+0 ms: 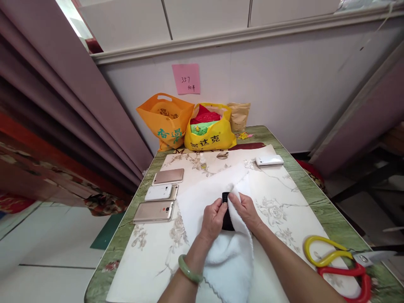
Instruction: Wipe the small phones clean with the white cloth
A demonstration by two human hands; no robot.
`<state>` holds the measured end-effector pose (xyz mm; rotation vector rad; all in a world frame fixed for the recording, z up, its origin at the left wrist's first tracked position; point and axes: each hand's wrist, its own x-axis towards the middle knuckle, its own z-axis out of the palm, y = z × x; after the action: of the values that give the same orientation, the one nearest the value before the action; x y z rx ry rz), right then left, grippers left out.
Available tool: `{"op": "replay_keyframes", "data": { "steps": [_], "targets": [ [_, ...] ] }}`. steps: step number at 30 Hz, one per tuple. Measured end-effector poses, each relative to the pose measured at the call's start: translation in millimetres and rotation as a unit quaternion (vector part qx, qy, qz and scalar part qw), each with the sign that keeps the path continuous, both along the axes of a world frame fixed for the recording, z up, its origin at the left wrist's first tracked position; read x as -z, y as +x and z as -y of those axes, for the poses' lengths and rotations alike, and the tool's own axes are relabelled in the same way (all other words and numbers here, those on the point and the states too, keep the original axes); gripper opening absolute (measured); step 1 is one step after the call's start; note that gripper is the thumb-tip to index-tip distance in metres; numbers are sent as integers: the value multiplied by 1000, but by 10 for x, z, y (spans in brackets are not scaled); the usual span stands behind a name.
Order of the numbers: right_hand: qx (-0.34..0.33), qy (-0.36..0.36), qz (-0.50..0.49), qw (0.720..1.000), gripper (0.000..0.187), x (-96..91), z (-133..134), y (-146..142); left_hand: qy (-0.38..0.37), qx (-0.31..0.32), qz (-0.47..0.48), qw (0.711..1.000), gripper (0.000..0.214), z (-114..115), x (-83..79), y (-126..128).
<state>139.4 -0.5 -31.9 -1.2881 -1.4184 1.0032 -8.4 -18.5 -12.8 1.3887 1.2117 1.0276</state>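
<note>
My left hand [213, 219] is closed around a small black device [226, 210], probably a phone, held upright over the table. My right hand [246, 209] presses a fold of white fluffy towel [227, 256] against the device's right side. The towel drapes down between my wrists and spreads under both hands. A green bangle [189, 269] sits on my left wrist. Most of the black device is hidden by fingers and cloth.
Three phones [158, 192] lie in a column at the left on the floral table cover [284, 198]. A white device [269, 160] lies at the far right, and a small bottle [203, 162] stands behind the towel. Yellow and red scissors [341, 261] lie near right. Orange bag [166, 120] and yellow bag [210, 128] stand by the wall.
</note>
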Motion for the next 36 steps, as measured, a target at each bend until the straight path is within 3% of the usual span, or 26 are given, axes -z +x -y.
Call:
{"op": "replay_keyframes", "data": {
  "steps": [4, 7, 11, 14, 16, 20, 23, 29, 36],
  "targets": [
    [23, -19, -50, 998, 45, -2, -19, 2, 9, 41, -22, 999, 34, 8, -19, 3],
    [60, -24, -77, 995, 46, -33, -34, -3, -21, 42, 22, 999, 32, 17, -37, 16],
    [132, -61, -156, 977, 48, -55, -57, 15, -46, 87, 38, 994, 26, 40, -80, 25],
    [149, -67, -180, 970, 47, -53, -64, 33, -84, 92, 64, 990, 27, 28, -76, 14],
    [137, -54, -158, 976, 46, -49, -57, 34, -114, 40, 128, 984, 29, -3, -46, 2],
    [38, -14, -75, 996, 42, -55, -17, 11, -94, -153, 273, 945, 30, -76, 18, -11],
    [-37, 3, -20, 999, 39, -74, 7, 6, -60, -206, 305, 928, 31, -96, 39, -3],
    [-46, -40, -60, 996, 43, -75, -1, 46, -60, -154, 256, 952, 32, -86, 61, -14],
    [36, -75, -73, 994, 56, -29, 15, 34, -74, -87, 237, 965, 27, -76, 12, -78]
  ]
}}
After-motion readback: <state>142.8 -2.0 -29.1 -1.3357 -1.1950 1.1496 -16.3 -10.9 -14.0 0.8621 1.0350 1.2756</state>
